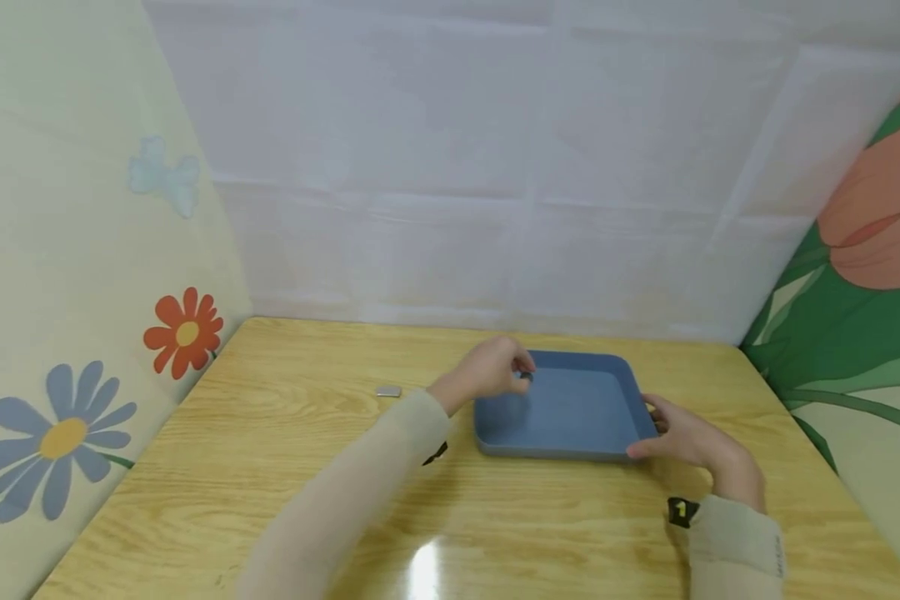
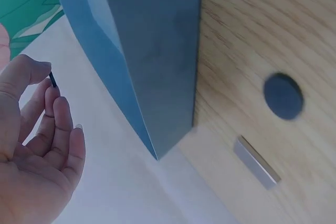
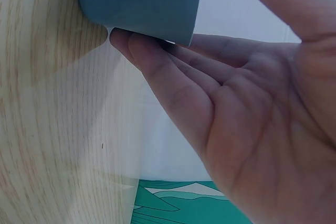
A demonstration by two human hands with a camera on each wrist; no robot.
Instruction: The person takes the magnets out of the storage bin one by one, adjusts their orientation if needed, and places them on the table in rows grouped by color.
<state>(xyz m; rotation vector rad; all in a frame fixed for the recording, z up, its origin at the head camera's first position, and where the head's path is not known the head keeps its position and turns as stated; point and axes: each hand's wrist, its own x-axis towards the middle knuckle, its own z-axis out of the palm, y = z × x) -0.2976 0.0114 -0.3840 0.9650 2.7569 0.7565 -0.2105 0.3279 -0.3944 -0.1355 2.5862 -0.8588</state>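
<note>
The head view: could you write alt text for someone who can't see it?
A person's left hand pinches a small dark object over a shallow blue tray on a wooden table, while the right hand steadies the tray's right edge. A small silver bar lies on the table left of the tray.

1. Even, bright light from above me; a white glare patch on the table (image 1: pixel 427 571) near my sleeve.
2. Soft shadows only; my wrist views are close and slightly blurred; the head view bends at its edges.
</note>
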